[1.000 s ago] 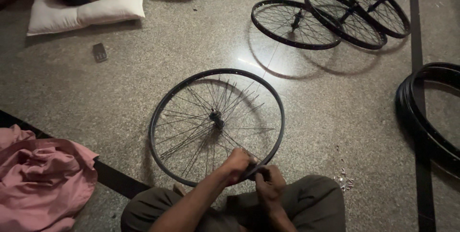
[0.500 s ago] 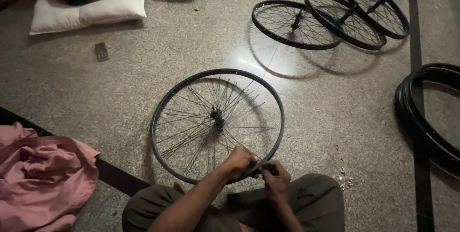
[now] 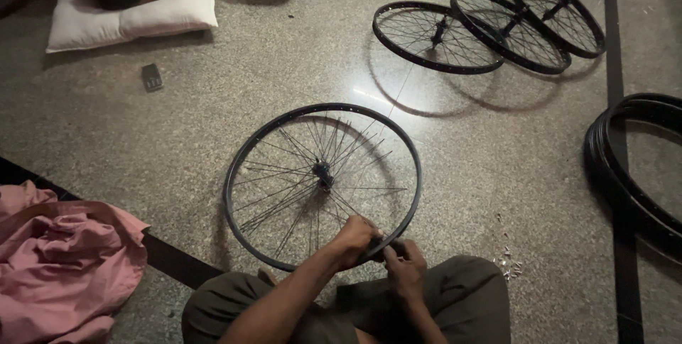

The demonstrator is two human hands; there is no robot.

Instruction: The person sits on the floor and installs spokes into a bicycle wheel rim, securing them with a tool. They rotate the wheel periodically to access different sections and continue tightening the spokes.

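Both hands meet at the lower rim of the bicycle wheel [image 3: 323, 184], which lies flat at the frame's centre. The left hand [image 3: 355, 239] is curled around the rim and spokes; the right hand [image 3: 406, 267] pinches the rim's outer edge. Small metal bits [image 3: 509, 259] lie just right; bare floor [image 3: 177, 138] opens to the left.

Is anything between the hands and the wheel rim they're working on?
Nothing visible. The left hand and right hand are both already on the near edge of the bicycle wheel, which lies flat on the floor. Whether the fingers hold a small part there is too dark to tell.
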